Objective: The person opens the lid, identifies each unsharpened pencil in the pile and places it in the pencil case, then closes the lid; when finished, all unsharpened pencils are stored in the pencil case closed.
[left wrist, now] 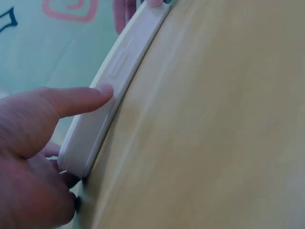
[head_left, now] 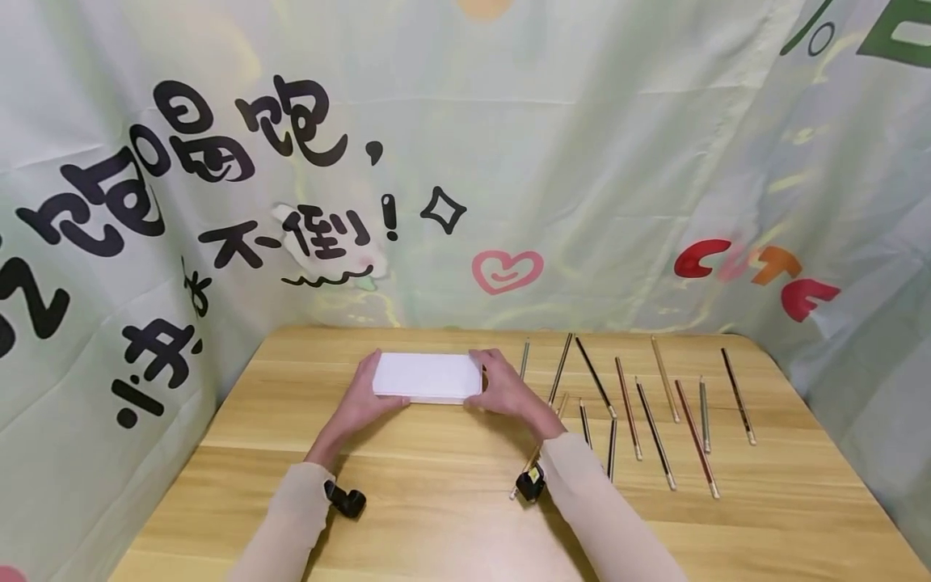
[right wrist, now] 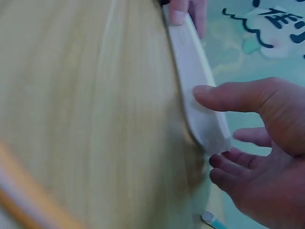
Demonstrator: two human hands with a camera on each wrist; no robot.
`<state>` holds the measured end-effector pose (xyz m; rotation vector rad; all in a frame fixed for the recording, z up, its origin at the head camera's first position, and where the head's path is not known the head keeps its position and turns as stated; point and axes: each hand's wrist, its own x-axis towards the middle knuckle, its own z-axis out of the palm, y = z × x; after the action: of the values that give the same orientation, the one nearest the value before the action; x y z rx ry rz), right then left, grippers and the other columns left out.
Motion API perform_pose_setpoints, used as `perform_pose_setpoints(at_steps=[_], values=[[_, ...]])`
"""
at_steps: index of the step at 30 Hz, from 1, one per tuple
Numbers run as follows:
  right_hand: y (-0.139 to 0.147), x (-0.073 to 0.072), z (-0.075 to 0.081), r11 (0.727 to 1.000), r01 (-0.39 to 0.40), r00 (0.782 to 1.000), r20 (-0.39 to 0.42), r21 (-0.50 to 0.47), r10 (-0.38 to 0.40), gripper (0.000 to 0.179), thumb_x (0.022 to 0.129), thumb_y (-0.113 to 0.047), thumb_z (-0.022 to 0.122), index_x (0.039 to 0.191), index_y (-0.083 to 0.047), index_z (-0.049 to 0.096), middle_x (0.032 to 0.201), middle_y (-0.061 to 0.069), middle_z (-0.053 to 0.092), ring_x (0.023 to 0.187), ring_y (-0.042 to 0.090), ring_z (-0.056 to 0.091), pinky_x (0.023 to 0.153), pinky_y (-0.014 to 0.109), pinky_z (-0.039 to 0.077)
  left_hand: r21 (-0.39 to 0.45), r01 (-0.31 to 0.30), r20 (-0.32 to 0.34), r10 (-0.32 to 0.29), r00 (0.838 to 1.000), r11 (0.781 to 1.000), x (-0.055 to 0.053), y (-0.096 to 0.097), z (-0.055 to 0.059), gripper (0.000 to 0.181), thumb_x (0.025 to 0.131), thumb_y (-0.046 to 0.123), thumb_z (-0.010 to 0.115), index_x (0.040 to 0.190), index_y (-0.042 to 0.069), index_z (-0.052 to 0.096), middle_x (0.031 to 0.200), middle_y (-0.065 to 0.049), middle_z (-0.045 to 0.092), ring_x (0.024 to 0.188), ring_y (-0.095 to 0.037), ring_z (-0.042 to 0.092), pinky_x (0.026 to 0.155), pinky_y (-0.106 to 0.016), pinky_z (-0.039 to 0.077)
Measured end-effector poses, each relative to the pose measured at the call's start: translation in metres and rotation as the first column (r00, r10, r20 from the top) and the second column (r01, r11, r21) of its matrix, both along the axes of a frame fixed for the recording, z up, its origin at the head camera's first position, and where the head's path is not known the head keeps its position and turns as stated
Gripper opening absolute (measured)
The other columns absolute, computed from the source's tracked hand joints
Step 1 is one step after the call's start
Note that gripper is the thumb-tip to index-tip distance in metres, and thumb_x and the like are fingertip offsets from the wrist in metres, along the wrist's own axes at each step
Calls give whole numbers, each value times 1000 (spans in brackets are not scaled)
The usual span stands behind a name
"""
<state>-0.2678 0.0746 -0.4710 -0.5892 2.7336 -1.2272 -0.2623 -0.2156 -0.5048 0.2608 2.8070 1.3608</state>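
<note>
Most of the left hand's [head_left: 364,402] fingers are hidden behind the end of a white box [head_left: 427,376]; its thumb presses the near side, so the box is pinched between thumb and fingers. The right hand [head_left: 507,394] grips the opposite end likewise, thumb on the near side, the other fingers slightly apart and bent at the end, their tips partly out of sight. Whether the underside of the box touches the wood is hard to tell. The right forearm covers parts of several pencils [head_left: 659,436], and in the right wrist view an orange-brown rod [right wrist: 28,195] is blurred and cut off at the lower left corner.

The table [head_left: 414,469] is pale wood with lengthwise grain, its near edge out of frame. Around it hangs a light green printed cloth [head_left: 611,186] — black characters, a pink heart [head_left: 507,272], coloured letters reading CUTE [head_left: 756,271] — with some lettering cut off at the left and upper right edges.

The box is held near the table's far edge, left of the scattered pencils: long, shallow and rectangular, with a plain top and a faint raised mark along its glossy near side.
</note>
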Motion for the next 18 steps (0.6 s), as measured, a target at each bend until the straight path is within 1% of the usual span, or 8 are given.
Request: perform_pose_setpoints(at_steps=[4,6,8,11,16,18], values=[[9,14,4,999,-13,1000,17,41,12,99,74,-14,94,153,6,38,143,27,44,123,38,53,104,51,49,-23,14,-3,-14,1000,1000,11,10,1,120,76,28,89,162,-4,11,165,-27,14,149,-47,22,121,-59,21],[13,22,5,999,-15,999,30,42,14,100,73,-15,94,153,7,39,141,26,45,121,37,54,104,50,49,-25,17,-10,-17,1000,1000,18,14,1,121,74,28,89,162,-4,12,164,-27,16,149,-47,25,120,-60,23],[18,30,6,999,-9,999,37,31,8,99,72,-15,95,152,7,40,139,26,45,119,37,54,102,51,50,-9,11,-19,-11,1000,1000,25,18,0,121,73,27,90,161,-3,15,163,-27,19,147,-46,28,120,-60,25],[25,44,6,1000,1,999,49,18,-2,97,72,-15,94,152,5,42,140,24,44,119,36,54,101,51,51,2,-4,-41,4,999,1000,38,25,-2,120,70,27,91,160,-4,18,161,-27,23,144,-45,33,118,-61,29],[34,63,6,999,-31,999,11,40,30,94,72,-14,91,150,6,42,144,23,47,121,37,56,101,52,52,12,-44,-102,44,994,999,61,37,-8,118,67,26,93,157,-7,25,156,-27,30,139,-45,39,116,-59,33],[37,69,7,998,-37,999,-7,44,37,94,72,-13,91,149,7,43,144,23,49,121,37,56,100,52,52,8,-56,-140,57,989,998,68,42,-9,117,66,26,94,156,-9,28,154,-27,32,136,-46,42,114,-59,36]])
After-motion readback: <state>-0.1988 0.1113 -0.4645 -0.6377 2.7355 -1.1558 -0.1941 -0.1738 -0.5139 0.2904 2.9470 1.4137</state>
